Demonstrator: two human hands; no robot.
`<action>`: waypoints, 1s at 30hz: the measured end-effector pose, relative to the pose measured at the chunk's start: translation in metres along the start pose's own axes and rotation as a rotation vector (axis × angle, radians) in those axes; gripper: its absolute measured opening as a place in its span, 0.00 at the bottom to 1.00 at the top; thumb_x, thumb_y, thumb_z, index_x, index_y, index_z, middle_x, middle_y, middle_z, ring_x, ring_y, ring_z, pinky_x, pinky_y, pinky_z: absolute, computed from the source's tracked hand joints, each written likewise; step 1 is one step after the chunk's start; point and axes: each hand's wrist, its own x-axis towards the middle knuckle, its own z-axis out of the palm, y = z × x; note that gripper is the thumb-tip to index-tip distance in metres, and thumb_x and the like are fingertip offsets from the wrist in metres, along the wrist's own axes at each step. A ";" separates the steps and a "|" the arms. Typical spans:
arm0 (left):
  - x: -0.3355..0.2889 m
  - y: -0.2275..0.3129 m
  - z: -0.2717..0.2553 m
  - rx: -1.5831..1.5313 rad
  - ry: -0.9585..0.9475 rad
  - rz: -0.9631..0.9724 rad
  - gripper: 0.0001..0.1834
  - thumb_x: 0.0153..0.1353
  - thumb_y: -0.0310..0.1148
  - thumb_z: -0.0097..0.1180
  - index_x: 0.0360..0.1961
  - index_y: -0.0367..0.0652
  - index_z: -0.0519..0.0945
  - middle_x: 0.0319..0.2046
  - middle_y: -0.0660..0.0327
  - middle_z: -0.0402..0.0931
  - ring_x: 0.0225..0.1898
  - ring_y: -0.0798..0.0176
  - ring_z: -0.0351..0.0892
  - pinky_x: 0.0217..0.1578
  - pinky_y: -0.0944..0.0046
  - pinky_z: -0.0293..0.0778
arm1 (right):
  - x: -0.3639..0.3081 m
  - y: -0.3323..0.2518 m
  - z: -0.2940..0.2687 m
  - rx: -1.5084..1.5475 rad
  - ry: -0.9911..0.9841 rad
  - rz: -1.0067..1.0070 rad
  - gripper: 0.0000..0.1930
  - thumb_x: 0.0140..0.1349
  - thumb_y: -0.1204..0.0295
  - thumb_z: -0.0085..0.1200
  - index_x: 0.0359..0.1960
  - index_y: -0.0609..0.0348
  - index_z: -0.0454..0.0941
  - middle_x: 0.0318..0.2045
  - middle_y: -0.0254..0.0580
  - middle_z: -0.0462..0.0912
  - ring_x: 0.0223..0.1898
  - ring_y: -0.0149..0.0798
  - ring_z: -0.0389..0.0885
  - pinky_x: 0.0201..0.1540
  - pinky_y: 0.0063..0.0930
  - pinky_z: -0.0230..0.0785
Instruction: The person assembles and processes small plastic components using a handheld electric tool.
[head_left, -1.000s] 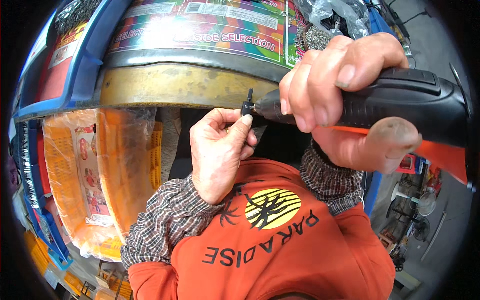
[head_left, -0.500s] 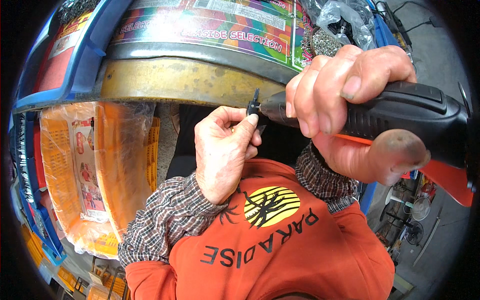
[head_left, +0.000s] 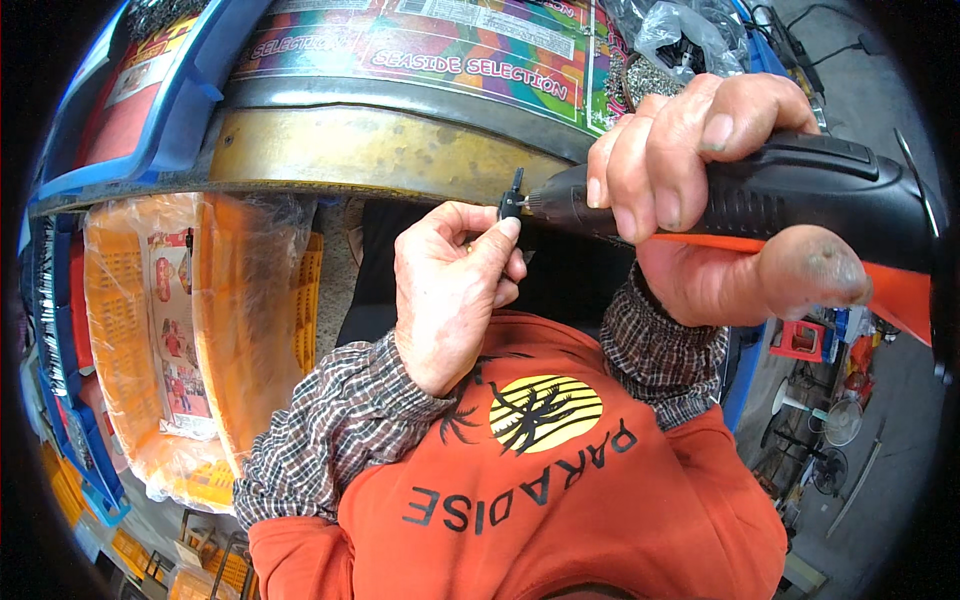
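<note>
The left hand (head_left: 450, 290) pinches a small black part (head_left: 511, 204) firmly before the table (head_left: 370, 150) edge; the right hand (head_left: 678, 175) wraps the power driver (head_left: 800, 195), its rear now higher in view than half a second ago.

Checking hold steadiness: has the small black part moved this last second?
No, not noticeably: the small black part sits at about the same spot against the yellow table edge.

Small black part (head_left: 512, 204), lower end hidden in left hand (head_left: 447, 285)
</note>
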 end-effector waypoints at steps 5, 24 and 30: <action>0.000 0.002 0.000 0.024 0.004 0.003 0.05 0.59 0.25 0.49 0.34 0.33 0.70 0.22 0.60 0.71 0.20 0.73 0.66 0.16 0.77 0.60 | 0.001 -0.012 0.003 -0.012 -0.047 0.068 0.33 0.47 0.40 0.55 0.41 0.56 0.65 0.24 0.33 0.70 0.22 0.31 0.71 0.31 0.28 0.66; -0.003 0.004 0.003 0.075 0.061 -0.002 0.06 0.57 0.25 0.52 0.32 0.33 0.71 0.18 0.63 0.71 0.16 0.77 0.67 0.15 0.78 0.62 | 0.010 -0.011 0.006 -0.008 -0.143 0.138 0.30 0.49 0.43 0.55 0.39 0.56 0.65 0.24 0.34 0.69 0.22 0.31 0.69 0.30 0.29 0.65; -0.005 0.006 0.005 0.121 0.069 -0.001 0.06 0.57 0.26 0.53 0.32 0.33 0.71 0.17 0.63 0.71 0.16 0.77 0.66 0.15 0.78 0.62 | 0.016 -0.017 0.006 -0.075 -0.192 0.178 0.31 0.48 0.42 0.55 0.39 0.56 0.65 0.23 0.35 0.69 0.21 0.31 0.69 0.27 0.26 0.65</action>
